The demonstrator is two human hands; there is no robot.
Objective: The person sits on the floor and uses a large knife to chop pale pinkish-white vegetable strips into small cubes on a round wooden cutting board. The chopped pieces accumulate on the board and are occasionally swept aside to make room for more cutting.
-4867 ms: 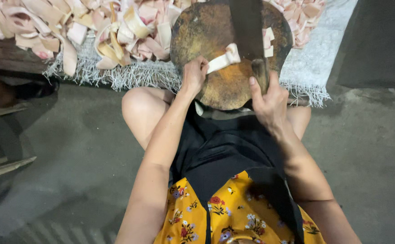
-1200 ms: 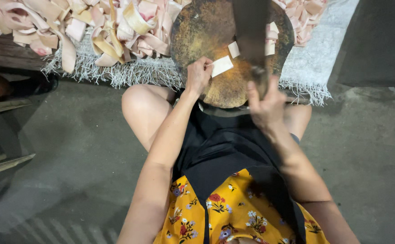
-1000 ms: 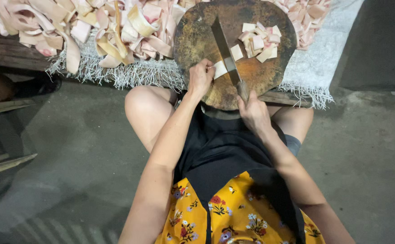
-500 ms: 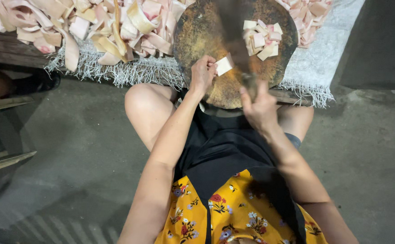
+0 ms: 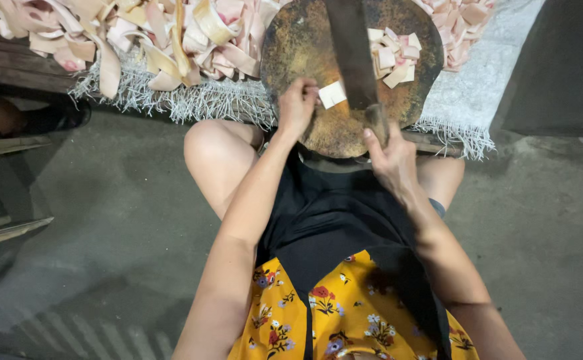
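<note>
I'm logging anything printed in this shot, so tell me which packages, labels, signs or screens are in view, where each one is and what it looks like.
None: no package, label, sign or screen shows in the head view.
What is there instead: a round brown chopping block, a cleaver in the right hand, a pale strip under the left hand, cut pieces, and a heap of uncut strips on a fringed white mat.

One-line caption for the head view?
Right hand holds cleaver over round chopping block; left hand pins pale strip.
</note>
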